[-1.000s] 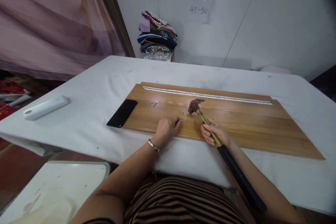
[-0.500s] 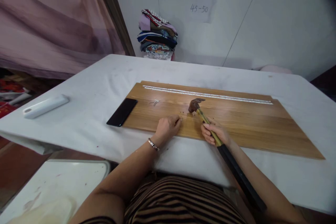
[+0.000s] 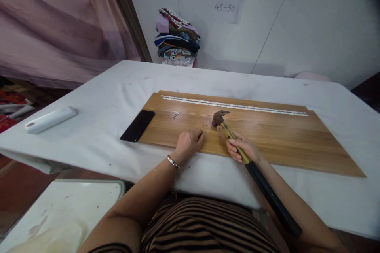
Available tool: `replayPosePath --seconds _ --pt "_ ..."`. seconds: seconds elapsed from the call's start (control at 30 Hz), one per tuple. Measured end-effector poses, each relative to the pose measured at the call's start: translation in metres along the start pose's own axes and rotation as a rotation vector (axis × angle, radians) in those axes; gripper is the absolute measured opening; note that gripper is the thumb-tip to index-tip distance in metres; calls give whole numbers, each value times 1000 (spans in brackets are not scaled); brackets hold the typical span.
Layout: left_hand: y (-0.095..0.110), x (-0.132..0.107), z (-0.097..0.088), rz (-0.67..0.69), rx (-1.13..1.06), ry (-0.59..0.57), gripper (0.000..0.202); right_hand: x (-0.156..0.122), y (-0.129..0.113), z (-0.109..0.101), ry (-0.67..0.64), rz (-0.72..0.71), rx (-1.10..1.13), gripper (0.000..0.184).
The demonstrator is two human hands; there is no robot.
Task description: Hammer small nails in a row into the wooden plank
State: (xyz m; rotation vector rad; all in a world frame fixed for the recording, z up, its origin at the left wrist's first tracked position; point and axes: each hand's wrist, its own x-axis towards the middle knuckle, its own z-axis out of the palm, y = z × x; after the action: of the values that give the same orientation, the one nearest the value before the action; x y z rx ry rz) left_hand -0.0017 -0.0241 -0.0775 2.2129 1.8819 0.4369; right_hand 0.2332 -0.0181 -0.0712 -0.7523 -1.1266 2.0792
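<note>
Hammer (image 3: 259, 178) was partly over the wooden board (image 3: 285, 142), probably stiff and head-heavy, best held by its black grip (image 3: 277, 203), but the right hand (image 3: 251, 151) had fingers (image 3: 233, 151) round the yellow shaft (image 3: 228, 131); couldn't tell if the curled left hand (image 3: 188, 143) held anything.

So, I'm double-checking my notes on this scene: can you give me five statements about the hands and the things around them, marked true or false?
1. The right hand grips a hammer. True.
2. The left hand holds the phone. False: the phone lies apart from it, at the left end of the wooden board.
3. Several nails lie loose on the board. True.
4. The white strips run along the board's near edge. False: they run near its far edge.
5. A bracelet circles the left wrist. True.
</note>
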Motion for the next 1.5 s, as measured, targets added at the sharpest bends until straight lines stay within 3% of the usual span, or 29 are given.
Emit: replayPosePath --seconds 1.5 --pt "0 -1 1 10 -8 19 35 0 -1 2 -14 -17 -14 28"
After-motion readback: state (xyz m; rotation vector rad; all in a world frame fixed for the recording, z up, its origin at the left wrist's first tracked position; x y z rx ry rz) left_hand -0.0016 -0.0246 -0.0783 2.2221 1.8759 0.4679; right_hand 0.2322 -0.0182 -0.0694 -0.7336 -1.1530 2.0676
